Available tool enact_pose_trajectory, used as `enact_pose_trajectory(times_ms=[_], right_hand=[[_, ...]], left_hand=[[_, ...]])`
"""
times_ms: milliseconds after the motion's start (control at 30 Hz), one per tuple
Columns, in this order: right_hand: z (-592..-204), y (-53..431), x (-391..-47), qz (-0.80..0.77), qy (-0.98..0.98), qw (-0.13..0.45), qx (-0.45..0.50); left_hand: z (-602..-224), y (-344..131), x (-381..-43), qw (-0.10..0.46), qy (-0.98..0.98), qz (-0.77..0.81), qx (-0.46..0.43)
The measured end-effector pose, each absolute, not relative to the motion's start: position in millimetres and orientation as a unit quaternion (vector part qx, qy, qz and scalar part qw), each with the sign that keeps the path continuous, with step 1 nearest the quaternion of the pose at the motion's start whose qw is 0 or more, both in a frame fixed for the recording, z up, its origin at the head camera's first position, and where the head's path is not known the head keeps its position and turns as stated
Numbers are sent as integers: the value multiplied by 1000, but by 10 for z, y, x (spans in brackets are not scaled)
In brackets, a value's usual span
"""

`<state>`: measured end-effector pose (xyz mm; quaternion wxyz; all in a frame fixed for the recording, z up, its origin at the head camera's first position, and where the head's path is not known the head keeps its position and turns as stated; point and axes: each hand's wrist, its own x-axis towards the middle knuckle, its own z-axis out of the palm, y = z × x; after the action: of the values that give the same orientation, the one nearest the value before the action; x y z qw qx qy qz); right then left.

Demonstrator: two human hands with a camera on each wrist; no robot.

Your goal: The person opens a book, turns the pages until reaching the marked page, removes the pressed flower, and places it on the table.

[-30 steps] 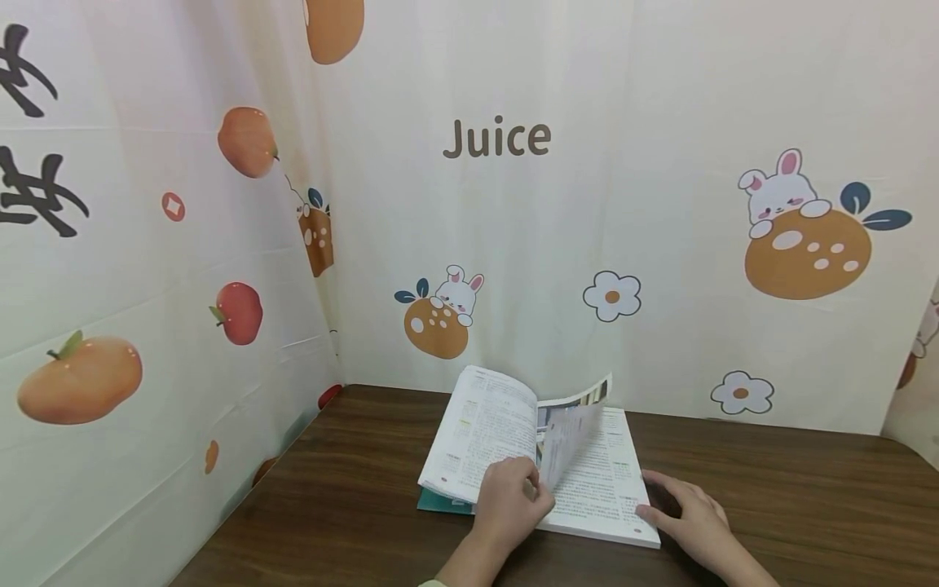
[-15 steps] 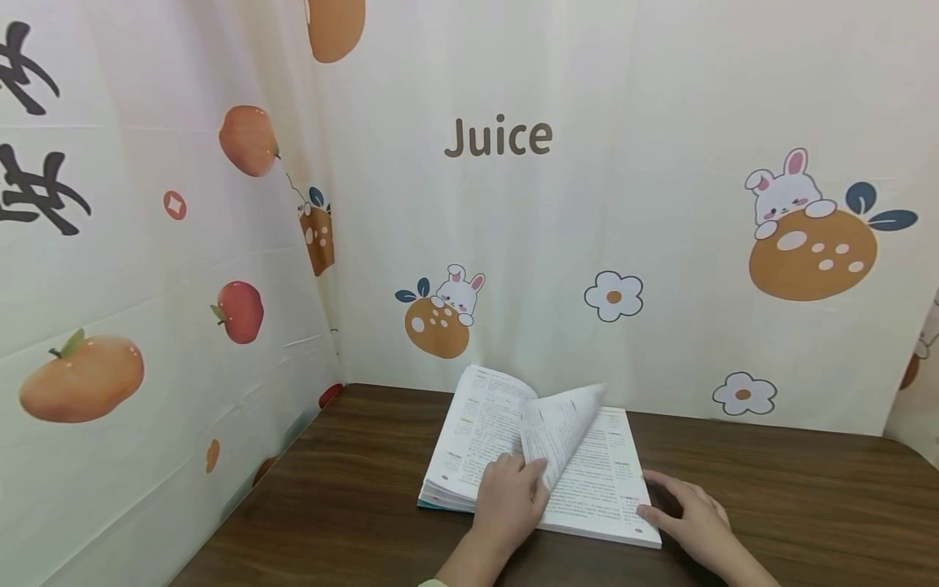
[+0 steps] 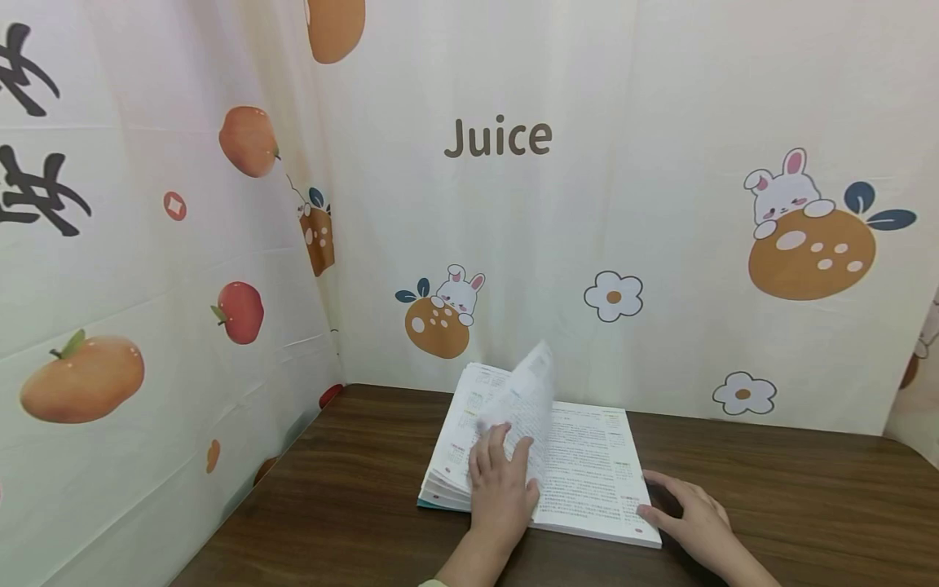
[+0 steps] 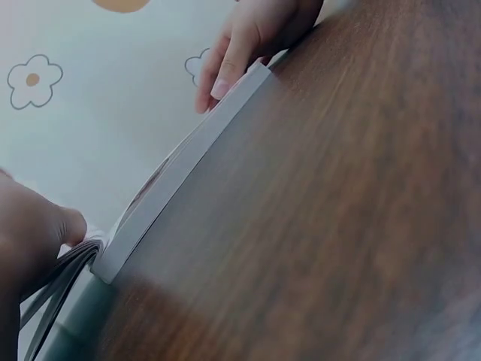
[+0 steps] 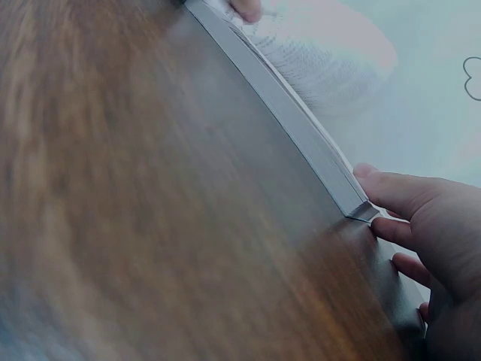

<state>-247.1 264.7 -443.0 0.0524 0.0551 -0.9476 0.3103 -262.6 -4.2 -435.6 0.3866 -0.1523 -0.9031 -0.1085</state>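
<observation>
A thick book (image 3: 590,465) with white printed pages and a teal cover lies open on the wooden table. My left hand (image 3: 501,481) is over its left half near the spine, fingers spread against a raised, curling page (image 3: 530,399). At the lower right corner, my right hand (image 3: 689,515) holds the book's edge, thumb on the top page and fingers along the side. The right wrist view shows this thumb (image 5: 367,171) at the corner of the thick page block (image 5: 278,113). In the left wrist view, the left hand (image 4: 30,233) hides part of the bent pages.
The dark wooden table (image 3: 337,505) extends on both sides of the book. Just behind it hangs a pale curtain (image 3: 682,244) printed with fruit, rabbits and flowers; another printed curtain (image 3: 147,269) borders the left side.
The lifted page has swung from the right half over to the left. My left hand's fingers have gone from curled near the page's lower edge to spread on it. The right hand stays put.
</observation>
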Motion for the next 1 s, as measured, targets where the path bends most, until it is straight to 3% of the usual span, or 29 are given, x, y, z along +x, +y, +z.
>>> enact_pose_trajectory(times_ms=[133,333,733,1000], right_hand=[[-4434,2642,-2465,308,-948,56,54],[-4434,2635,-2459,305,-949,57,53],[-4421,2622,-2430,304,-950,51,52],[-4424,2613,-2399,298,-950,62,64]], left_hand=[[-4351,-54,-2635,384,-890,-63,-238],[-4313,-54,-2537,257,-878,-34,-403],[-4298,-30,-2498,233,-916,-63,-320],[-4330,-29,-2484,102,-948,-131,-271]])
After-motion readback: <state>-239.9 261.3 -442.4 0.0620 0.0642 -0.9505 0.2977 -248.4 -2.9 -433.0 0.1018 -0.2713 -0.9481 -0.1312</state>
